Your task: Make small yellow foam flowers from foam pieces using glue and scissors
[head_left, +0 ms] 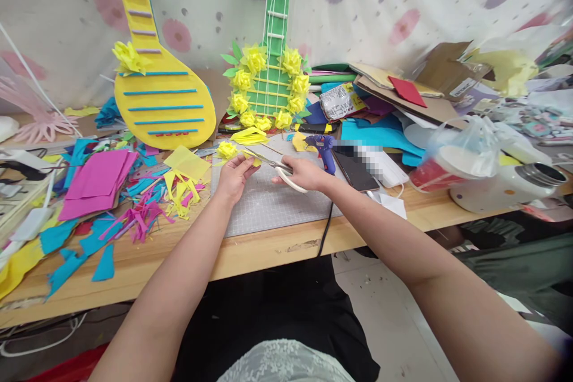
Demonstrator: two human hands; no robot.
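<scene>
Two grips — right hand (306, 174) round scissors (278, 165), left hand (234, 179) on partly hidden yellow paper (256, 162)

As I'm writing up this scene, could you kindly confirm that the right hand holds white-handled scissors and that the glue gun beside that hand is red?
Not quite: the glue gun is bluish purple, not red, as the head view shows. The right hand does hold the white-handled scissors.
</scene>
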